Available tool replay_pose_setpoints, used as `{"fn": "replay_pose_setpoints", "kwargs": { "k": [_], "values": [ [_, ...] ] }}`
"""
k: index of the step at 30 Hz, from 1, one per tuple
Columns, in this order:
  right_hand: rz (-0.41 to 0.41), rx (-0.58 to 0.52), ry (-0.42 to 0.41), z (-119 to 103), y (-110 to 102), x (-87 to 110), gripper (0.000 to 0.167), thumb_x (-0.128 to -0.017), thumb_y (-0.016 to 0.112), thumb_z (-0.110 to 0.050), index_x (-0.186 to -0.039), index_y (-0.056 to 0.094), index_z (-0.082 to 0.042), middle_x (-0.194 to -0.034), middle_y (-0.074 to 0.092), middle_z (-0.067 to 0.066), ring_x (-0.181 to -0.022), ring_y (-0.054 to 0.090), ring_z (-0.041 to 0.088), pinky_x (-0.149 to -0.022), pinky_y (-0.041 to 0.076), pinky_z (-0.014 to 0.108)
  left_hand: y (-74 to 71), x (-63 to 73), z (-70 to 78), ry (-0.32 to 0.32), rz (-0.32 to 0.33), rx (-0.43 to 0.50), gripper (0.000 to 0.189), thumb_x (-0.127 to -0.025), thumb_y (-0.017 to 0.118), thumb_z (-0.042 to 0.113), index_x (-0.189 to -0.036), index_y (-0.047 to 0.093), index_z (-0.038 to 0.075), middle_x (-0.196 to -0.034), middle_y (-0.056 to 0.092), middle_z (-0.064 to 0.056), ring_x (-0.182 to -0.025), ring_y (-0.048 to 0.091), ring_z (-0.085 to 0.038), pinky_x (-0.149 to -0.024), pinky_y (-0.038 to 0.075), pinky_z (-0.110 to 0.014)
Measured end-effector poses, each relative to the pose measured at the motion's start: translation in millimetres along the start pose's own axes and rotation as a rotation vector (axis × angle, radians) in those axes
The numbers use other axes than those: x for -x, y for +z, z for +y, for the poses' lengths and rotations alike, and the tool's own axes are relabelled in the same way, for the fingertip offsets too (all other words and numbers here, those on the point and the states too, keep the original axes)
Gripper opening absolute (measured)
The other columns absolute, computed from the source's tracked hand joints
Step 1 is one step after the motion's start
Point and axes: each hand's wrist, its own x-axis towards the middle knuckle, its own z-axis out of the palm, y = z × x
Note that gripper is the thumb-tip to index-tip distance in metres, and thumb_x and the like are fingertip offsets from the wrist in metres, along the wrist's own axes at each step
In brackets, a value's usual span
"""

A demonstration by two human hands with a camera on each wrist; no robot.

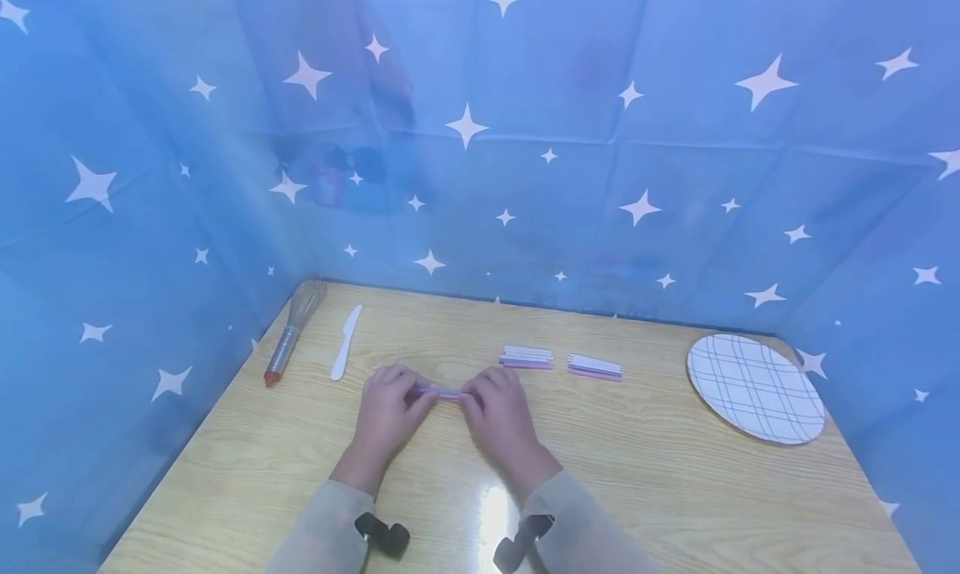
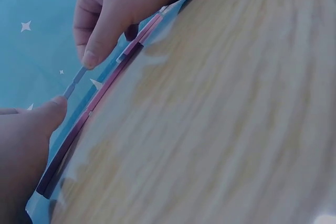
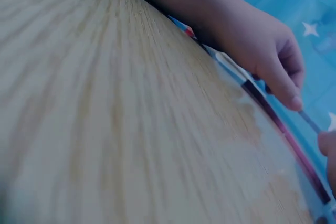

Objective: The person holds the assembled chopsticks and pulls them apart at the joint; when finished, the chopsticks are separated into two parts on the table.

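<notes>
Side by side in the head view, the left hand (image 1: 388, 406) and right hand (image 1: 501, 407) meet over the middle of the table. Between thumb and fingers, each pinches an end of a thin blue stick (image 2: 75, 82), its ends hidden in the fingers. Just below it, a pink stick (image 2: 94, 100) with a dark end lies along the tabletop. To the right of the right hand are two small rows of white, blue and pink sticks, one nearer (image 1: 527, 357) and one farther right (image 1: 595, 367).
At the left back lie a whisk (image 1: 292, 328) with a red handle end and a white knife (image 1: 347, 342). A white plate (image 1: 756, 388) with a crossed-line pattern sits at the right. Blue star-printed cloth (image 1: 555, 82) stands around the back and sides of the wooden table (image 1: 675, 491).
</notes>
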Motion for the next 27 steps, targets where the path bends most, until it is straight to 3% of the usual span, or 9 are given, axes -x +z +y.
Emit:
{"fn": "replay_pose_setpoints", "kwargs": {
  "k": [6,17,22,27],
  "values": [
    [-0.005,-0.016,-0.002,11,-8,4.6,0.007,-0.102,0.071,-0.028,-0.102,0.076,-0.023,-0.109,0.062,-0.010,-0.112,0.052,0.015,-0.099,0.048,0.039,4.0,0.3,4.7,0.046,0.056,-0.002,0.026,-0.086,0.092,0.039,-0.093,0.077,0.019,-0.094,0.068,0.009,-0.090,0.059,-0.015,-0.092,0.048,-0.042],
    [-0.020,-0.034,0.039,31,-32,14.3,0.007,-0.103,0.069,-0.029,-0.103,0.075,-0.026,-0.110,0.062,-0.013,-0.116,0.051,0.013,-0.102,0.046,0.041,16.7,-3.9,15.3,0.126,0.071,0.011,0.023,-0.085,0.092,0.035,-0.092,0.077,0.019,-0.091,0.071,0.010,-0.087,0.061,-0.014,-0.090,0.050,-0.041],
    [-0.016,-0.022,0.068,41,-46,18.4,0.007,-0.103,0.070,-0.030,-0.104,0.076,-0.026,-0.114,0.063,-0.012,-0.119,0.050,0.012,-0.106,0.045,0.041,27.7,-7.5,26.5,0.176,0.080,0.005,0.019,-0.088,0.089,0.033,-0.093,0.078,0.018,-0.092,0.071,0.009,-0.088,0.062,-0.016,-0.090,0.051,-0.042],
    [0.012,0.003,0.043,55,-57,23.0,0.006,-0.101,0.073,-0.028,-0.105,0.076,-0.026,-0.111,0.064,-0.013,-0.120,0.051,0.014,-0.110,0.042,0.044,37.8,-7.3,40.0,0.205,0.085,-0.014,0.015,-0.089,0.089,0.029,-0.093,0.080,0.018,-0.091,0.072,0.007,-0.089,0.063,-0.016,-0.085,0.053,-0.039]
  ]
}}
